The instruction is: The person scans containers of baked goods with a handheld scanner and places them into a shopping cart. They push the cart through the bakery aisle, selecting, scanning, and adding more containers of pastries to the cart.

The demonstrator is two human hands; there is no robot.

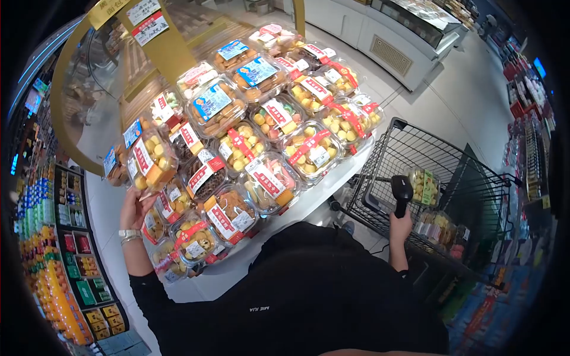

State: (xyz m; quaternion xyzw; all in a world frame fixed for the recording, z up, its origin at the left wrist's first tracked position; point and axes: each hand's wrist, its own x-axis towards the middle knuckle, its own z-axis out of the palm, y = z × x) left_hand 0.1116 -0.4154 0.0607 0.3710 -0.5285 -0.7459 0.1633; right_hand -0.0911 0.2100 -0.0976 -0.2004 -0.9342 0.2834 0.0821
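Observation:
My left hand (pixel 135 207) is at the left end of the display, its fingers against the lower edge of a clear box of yellow pastries (pixel 152 159) with a red and white label. A light-coloured band circles that wrist. In my right hand (pixel 401 225) is the handle of a black handheld scanner (pixel 402 188), held upright over the shopping cart. Many clear plastic boxes of baked goods stand stacked on the white table (pixel 312 200), among them a box with a blue label (pixel 212 102) and one of dark pastries (pixel 205 178).
A black wire shopping cart (pixel 427 139) stands at the right, with a green-labelled box (pixel 424 187) and other packs (pixel 435 228) inside. Drink shelves (pixel 53 285) line the left. A white cabinet (pixel 380 47) stands at the back, and a gold-framed glass display (pixel 77 89) adjoins the table.

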